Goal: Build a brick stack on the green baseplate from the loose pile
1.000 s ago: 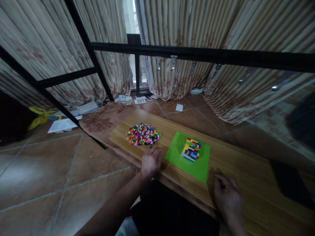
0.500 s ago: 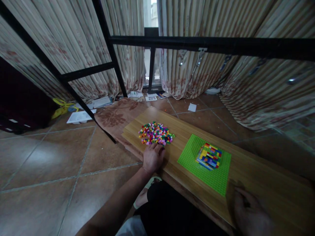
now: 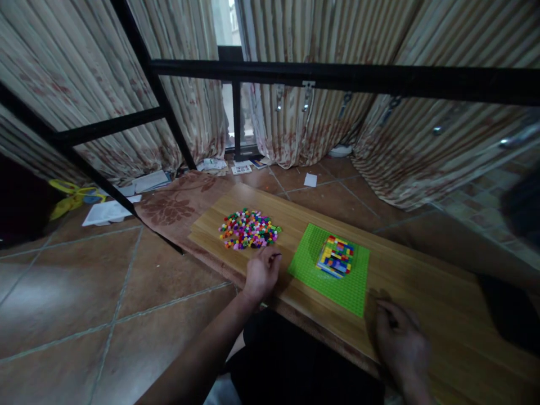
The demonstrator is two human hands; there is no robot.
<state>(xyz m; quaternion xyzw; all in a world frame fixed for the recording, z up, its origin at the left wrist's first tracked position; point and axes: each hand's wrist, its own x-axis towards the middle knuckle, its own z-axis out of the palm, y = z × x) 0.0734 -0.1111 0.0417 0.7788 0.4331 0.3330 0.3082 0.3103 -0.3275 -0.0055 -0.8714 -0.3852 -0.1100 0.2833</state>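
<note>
The left hand [image 3: 262, 274] has drawn back from the loose brick pile [image 3: 248, 229] toward the green baseplate [image 3: 333, 291]; its fingertips bunch near a dark speck, though I cannot tell whether they pinch a brick; the right hand [image 3: 400, 336] stays curled beside the plate's near right corner, its grip unclear; the brick block [image 3: 336, 256] still sits on the plate.

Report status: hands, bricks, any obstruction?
Left hand near loose bricks, grip unclear. Right hand beside green baseplate. Brick block on baseplate. Nothing seen blocking either hand.
</note>
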